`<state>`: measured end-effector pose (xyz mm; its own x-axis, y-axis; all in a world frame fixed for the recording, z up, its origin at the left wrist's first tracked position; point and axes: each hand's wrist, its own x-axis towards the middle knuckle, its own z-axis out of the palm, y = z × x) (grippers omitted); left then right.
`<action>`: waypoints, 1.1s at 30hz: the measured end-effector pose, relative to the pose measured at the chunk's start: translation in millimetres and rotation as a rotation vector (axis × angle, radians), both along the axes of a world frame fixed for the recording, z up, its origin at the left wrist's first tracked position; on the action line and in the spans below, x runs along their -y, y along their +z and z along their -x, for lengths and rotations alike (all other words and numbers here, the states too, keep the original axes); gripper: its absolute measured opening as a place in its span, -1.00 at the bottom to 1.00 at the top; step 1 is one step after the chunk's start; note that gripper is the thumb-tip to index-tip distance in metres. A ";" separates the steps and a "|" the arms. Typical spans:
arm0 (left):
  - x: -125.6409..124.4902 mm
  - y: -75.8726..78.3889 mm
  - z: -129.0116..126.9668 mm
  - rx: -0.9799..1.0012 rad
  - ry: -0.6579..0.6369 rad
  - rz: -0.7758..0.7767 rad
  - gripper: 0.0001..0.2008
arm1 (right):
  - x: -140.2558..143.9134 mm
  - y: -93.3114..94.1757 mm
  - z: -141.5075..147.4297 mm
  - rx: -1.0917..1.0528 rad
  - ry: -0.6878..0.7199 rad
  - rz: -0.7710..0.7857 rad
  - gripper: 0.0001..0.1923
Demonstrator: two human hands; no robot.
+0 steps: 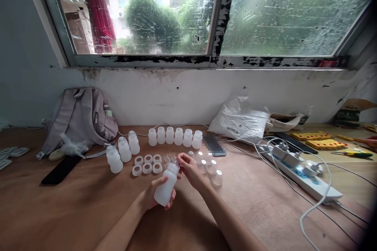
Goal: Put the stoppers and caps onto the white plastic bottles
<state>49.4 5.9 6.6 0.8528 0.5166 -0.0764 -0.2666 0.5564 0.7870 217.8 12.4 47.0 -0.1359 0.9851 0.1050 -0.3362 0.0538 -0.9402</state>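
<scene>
My left hand (150, 196) is wrapped around a frosted white baby bottle (165, 186), tilted with its mouth up and to the right. At that mouth the fingers of my right hand (191, 169) are pinched together; whatever they hold is too small to make out. Just behind the bottle lie small clear pieces (167, 159), partly hidden by my hands. White collar rings (147, 168) lie in two rows to the left. Clear domed caps (216, 180) stand to the right of my right hand.
Several similar bottles (178, 136) stand in a row at the back, and three more bottles (124, 150) at the left. A backpack (84, 115) and black phone (60, 170) lie far left. Rightward are a silver bag (243, 121), a power strip (318, 188) and loose cables.
</scene>
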 end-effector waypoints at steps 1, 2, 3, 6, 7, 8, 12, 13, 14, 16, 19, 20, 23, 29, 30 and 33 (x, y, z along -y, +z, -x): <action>0.6 0.5 -1.6 -0.009 -0.013 -0.002 -0.50 | 0.2 0.0 -0.7 -0.001 0.014 0.007 -0.74; 1.1 1.3 -3.0 -0.015 -0.029 -0.001 -0.46 | 0.4 0.2 -1.8 -0.001 0.030 0.013 -0.75; 1.4 2.2 -4.0 -0.021 -0.044 0.002 -0.43 | 0.6 0.5 -3.0 -0.003 0.047 0.017 -0.75; 1.6 4.5 -5.3 -0.037 -0.018 0.017 -0.42 | 0.9 2.0 -6.2 -0.028 0.067 0.005 -0.79; 1.6 5.0 -5.2 -0.039 0.027 0.025 -0.45 | 1.1 2.4 -6.7 -0.040 0.066 -0.002 -0.80; 1.5 5.2 -5.0 -0.042 0.084 0.030 -0.49 | 1.3 2.6 -6.8 -0.050 0.066 -0.007 -0.80; -0.4 4.7 -2.1 -0.086 0.225 0.023 -0.58 | 3.0 1.6 -3.6 -0.089 0.096 -0.006 -0.82; -1.4 4.4 -0.9 -0.093 0.228 0.018 -0.58 | 3.6 1.2 -2.4 -0.100 0.109 -0.003 -0.82; -2.6 4.0 0.3 -0.097 0.223 0.017 -0.56 | 4.2 0.9 -1.3 -0.113 0.124 0.000 -0.82; -4.7 3.4 2.8 -0.095 0.183 0.019 -0.52 | 4.8 0.9 -0.1 -0.142 0.149 0.007 -0.82; -4.2 4.1 5.1 -0.089 0.019 0.017 -0.44 | 3.3 2.2 -3.0 -0.213 0.117 0.011 -0.84; -2.6 5.5 5.4 -0.091 -0.037 0.017 -0.43 | 2.1 2.8 -5.4 -0.239 0.086 0.011 -0.83; 3.6 16.9 7.4 -0.080 -0.019 -0.015 -0.50 | -2.2 3.4 -14.3 -0.266 -0.017 0.003 -0.81; -15.1 70.7 26.8 -0.391 0.398 -0.535 -0.58 | -4.8 -1.4 -19.5 -0.096 -0.123 -0.009 -0.74; -24.1 80.8 31.5 -0.504 0.441 -0.657 -0.59 | -4.0 -2.0 -18.0 -0.071 -0.121 -0.004 -0.73; -54.9 108.4 44.3 -0.875 0.564 -0.997 -0.58 | 0.1 -3.0 -11.6 0.030 -0.046 -0.014 -0.73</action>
